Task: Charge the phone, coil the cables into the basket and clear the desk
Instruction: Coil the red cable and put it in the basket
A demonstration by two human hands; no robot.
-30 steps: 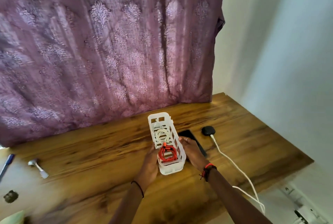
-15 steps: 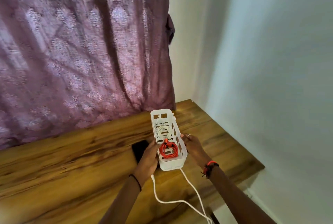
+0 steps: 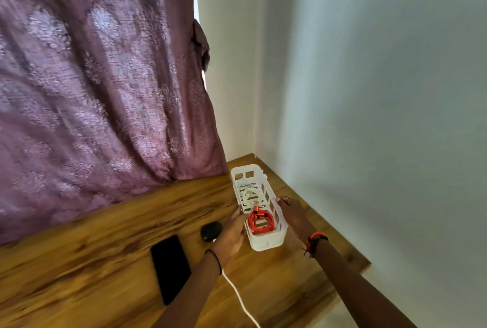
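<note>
Near the right-hand corner of the wooden bench (image 3: 79, 269), where it is meeting the pale wall (image 3: 369, 116), both hands are holding a white slotted basket (image 3: 266, 243) by its long sides. The left hand (image 3: 232, 232) is pressing on the near left wall and the right hand (image 3: 292, 211) on the right wall, so each grip is clamped on the basket. Whether the basket is resting on the wood or lifted just clear of it cannot be told. Holding it from both sides is probably keeping it level so the loose coils are not spilling.

Inside, a red cable (image 3: 259, 219) is lying coiled at the near end and a white cable (image 3: 249, 194) coiled further back. Left of the basket a black round charger (image 3: 209, 230) is sitting on the wood, its white lead (image 3: 237, 296) running off toward the near edge, and the black phone (image 3: 170, 267) is lying flat just beside it, apart from it, so charging seems not yet set up.

A purple patterned curtain (image 3: 92, 90) is hanging behind the bench.
</note>
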